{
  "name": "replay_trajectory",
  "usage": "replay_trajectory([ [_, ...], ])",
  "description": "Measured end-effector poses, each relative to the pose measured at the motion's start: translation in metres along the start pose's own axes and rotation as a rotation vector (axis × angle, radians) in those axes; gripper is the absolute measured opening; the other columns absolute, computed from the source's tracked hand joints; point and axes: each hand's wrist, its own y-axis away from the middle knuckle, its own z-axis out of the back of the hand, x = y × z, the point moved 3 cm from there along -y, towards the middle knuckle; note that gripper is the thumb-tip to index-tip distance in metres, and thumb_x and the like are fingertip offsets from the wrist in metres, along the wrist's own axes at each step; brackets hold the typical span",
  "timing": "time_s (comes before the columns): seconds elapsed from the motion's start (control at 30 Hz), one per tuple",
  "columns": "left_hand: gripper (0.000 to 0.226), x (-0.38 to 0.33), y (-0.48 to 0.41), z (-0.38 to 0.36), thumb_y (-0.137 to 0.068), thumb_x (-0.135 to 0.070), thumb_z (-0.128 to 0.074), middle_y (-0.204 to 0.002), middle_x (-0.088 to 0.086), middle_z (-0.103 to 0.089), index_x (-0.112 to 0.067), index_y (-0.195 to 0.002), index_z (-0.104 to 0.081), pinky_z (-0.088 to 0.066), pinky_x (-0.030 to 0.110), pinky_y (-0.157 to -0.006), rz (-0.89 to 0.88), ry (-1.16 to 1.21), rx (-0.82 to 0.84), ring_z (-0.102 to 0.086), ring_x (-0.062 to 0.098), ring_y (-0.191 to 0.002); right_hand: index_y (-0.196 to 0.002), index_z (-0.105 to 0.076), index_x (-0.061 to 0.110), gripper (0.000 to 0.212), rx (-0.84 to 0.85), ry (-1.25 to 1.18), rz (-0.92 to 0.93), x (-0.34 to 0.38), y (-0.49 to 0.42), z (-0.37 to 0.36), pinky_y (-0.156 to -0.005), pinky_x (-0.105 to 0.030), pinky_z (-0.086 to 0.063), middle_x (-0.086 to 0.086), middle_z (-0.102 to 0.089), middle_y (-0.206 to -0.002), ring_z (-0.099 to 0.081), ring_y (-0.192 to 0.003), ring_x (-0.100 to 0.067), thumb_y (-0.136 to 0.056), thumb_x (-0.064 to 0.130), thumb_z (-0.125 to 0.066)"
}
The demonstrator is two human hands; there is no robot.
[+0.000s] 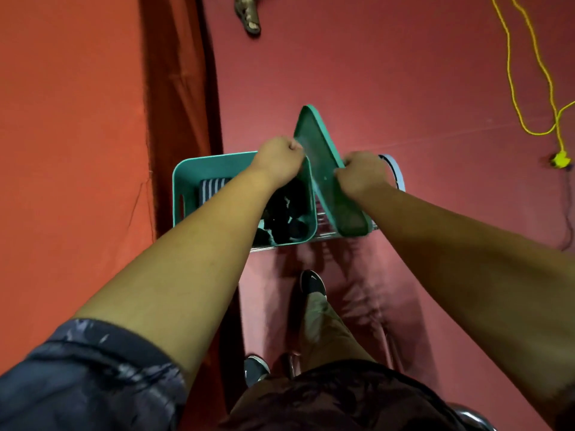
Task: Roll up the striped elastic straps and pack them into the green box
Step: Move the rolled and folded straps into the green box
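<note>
A green box (193, 169) is seen standing open; a rolled striped strap (211, 189) is set at its left end and dark bundles (289, 213) are packed at its right end. A green lid (326, 178) is held tilted on edge just beside the box's right wall, between the two grips. Its left edge is pinched by the left grip (278, 160), fingers curled. Its right edge is clasped by the right grip (362, 174), likewise closed round it.
</note>
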Motion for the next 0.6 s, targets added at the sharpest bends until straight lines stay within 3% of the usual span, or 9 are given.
replay_trajectory([
  [0.07, 0.050, 0.031, -0.020, 0.017, -0.082, -0.062, -0.056, -0.086, 0.018, -0.074, -0.013, -0.087, -0.063, -0.064, 0.059, -0.085, 0.057, 0.183, -0.081, -0.077, 0.036, -0.082, -0.099, -0.076, 0.009, 0.016, -0.047, -0.010, 0.096, 0.028, 0.009, 0.000, -0.072, -0.035, -0.047, -0.016, -0.068, -0.096, -0.062, -0.087, -0.036, -0.095, 0.023, -0.069],
  [0.1, 0.067, 0.034, -0.014, 0.031, -0.079, -0.074, -0.055, -0.097, 0.015, -0.076, -0.011, -0.100, -0.064, -0.064, 0.058, -0.087, 0.080, 0.245, -0.171, -0.078, 0.036, -0.089, -0.102, -0.075, 0.010, 0.015, -0.059, -0.008, 0.141, 0.042, 0.014, -0.002, -0.075, -0.036, -0.047, -0.015, -0.066, -0.101, -0.060, -0.089, -0.035, -0.095, 0.022, -0.071],
  [0.17, 0.093, 0.013, 0.038, 0.070, -0.084, -0.083, -0.054, -0.121, 0.017, -0.073, -0.001, -0.128, -0.057, -0.059, 0.046, -0.100, 0.152, 0.325, -0.336, -0.075, 0.037, -0.108, -0.107, -0.072, 0.014, 0.015, -0.053, -0.022, 0.207, 0.065, 0.025, -0.009, -0.079, -0.035, -0.047, -0.011, -0.058, -0.108, -0.057, -0.091, -0.032, -0.095, 0.023, -0.075],
  [0.2, 0.089, 0.018, 0.048, 0.083, -0.093, -0.077, -0.055, -0.124, 0.017, -0.071, 0.003, -0.134, -0.052, -0.055, 0.035, -0.099, 0.197, 0.331, -0.408, -0.072, 0.035, -0.111, -0.105, -0.070, 0.017, 0.016, -0.048, -0.026, 0.232, 0.074, 0.029, -0.013, -0.081, -0.035, -0.048, -0.009, -0.056, -0.110, -0.058, -0.093, -0.033, -0.093, 0.024, -0.077],
  [0.27, 0.072, 0.039, 0.063, 0.104, -0.101, -0.066, -0.058, -0.107, 0.012, -0.070, 0.000, -0.129, -0.046, -0.053, 0.025, -0.086, 0.263, 0.390, -0.487, -0.074, 0.029, -0.093, -0.104, -0.069, 0.022, 0.017, -0.050, 0.016, 0.290, 0.092, 0.038, -0.022, -0.086, -0.037, -0.050, -0.008, -0.058, -0.113, -0.061, -0.100, -0.036, -0.091, 0.026, -0.078],
  [0.33, 0.073, 0.061, 0.075, 0.117, -0.095, -0.068, -0.064, -0.093, 0.010, -0.070, -0.003, -0.123, -0.046, -0.065, 0.039, -0.080, 0.278, 0.492, -0.520, -0.078, 0.029, -0.079, -0.109, -0.070, 0.026, 0.018, -0.055, 0.144, 0.356, 0.109, 0.048, -0.027, -0.091, -0.040, -0.047, -0.007, -0.058, -0.115, -0.060, -0.108, -0.037, -0.092, 0.028, -0.074],
  [0.47, 0.084, 0.136, 0.083, 0.138, -0.077, -0.081, -0.063, -0.087, 0.013, -0.079, -0.002, -0.107, -0.065, -0.067, 0.047, -0.080, 0.380, 0.496, -0.570, -0.080, 0.031, -0.074, -0.115, -0.072, 0.030, 0.019, 0.000, 0.263, 0.505, 0.142, 0.070, -0.042, -0.096, -0.043, -0.040, -0.003, -0.057, -0.113, -0.053, -0.115, -0.034, -0.096, 0.031, -0.071],
  [0.53, 0.053, 0.165, 0.091, 0.142, -0.093, -0.058, -0.063, -0.077, 0.012, -0.079, -0.006, -0.089, -0.071, -0.066, 0.045, -0.082, 0.428, 0.453, -0.559, -0.079, 0.032, -0.075, -0.111, -0.072, 0.030, 0.018, 0.042, 0.244, 0.552, 0.153, 0.079, -0.055, -0.094, -0.042, -0.038, -0.001, -0.057, -0.110, -0.053, -0.113, -0.033, -0.093, 0.027, -0.072],
  [0.6, 0.032, 0.162, 0.120, 0.142, -0.097, -0.026, -0.064, -0.057, 0.007, -0.072, -0.008, -0.072, -0.067, -0.067, 0.050, -0.082, 0.453, 0.508, -0.560, -0.075, 0.033, -0.068, -0.107, -0.070, 0.029, 0.018, 0.090, 0.239, 0.590, 0.158, 0.086, -0.067, -0.094, -0.041, -0.037, 0.000, -0.056, -0.109, -0.054, -0.113, -0.033, -0.090, 0.026, -0.075],
])
